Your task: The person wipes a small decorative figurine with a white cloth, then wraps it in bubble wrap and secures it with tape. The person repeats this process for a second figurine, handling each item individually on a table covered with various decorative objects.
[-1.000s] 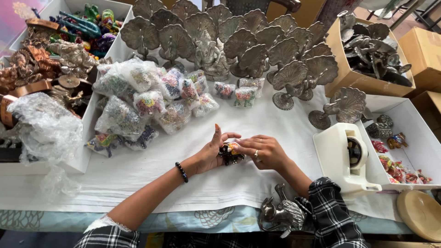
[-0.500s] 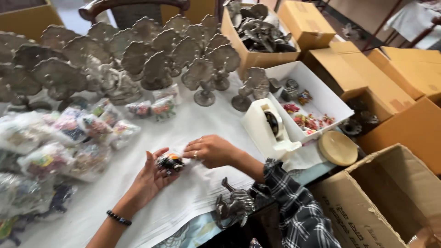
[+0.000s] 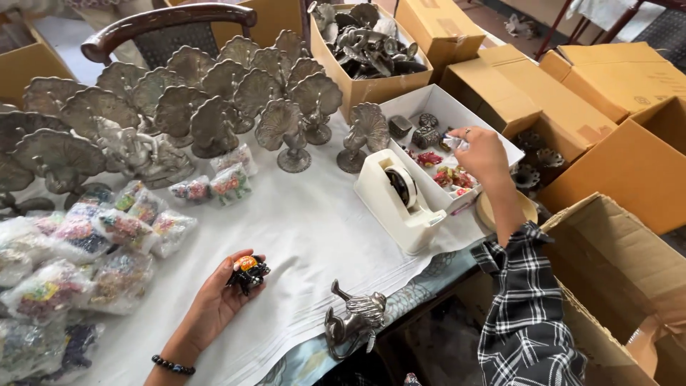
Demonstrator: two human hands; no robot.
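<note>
My left hand (image 3: 221,297) rests palm up on the white tablecloth (image 3: 307,229) and holds a small black ornament with a red and orange top (image 3: 246,270). My right hand (image 3: 480,154) reaches over a white open box (image 3: 457,114) of small colourful pieces at the right. Its fingers pinch a small pale item; I cannot tell what it is. A cream tape dispenser (image 3: 396,200) stands just left of that box. A checked sleeve covers my right upper arm.
Many silver metal peacocks (image 3: 214,100) stand along the table's far side. Clear bags of colourful pieces (image 3: 86,250) lie at the left. One metal peacock figure (image 3: 354,325) lies at the near edge. Cardboard boxes (image 3: 614,143) crowd the right; a wooden chair (image 3: 168,32) stands behind.
My right hand left the ornament and moved right to the white box. The left hand now holds the ornament alone. The view has swung rightward.
</note>
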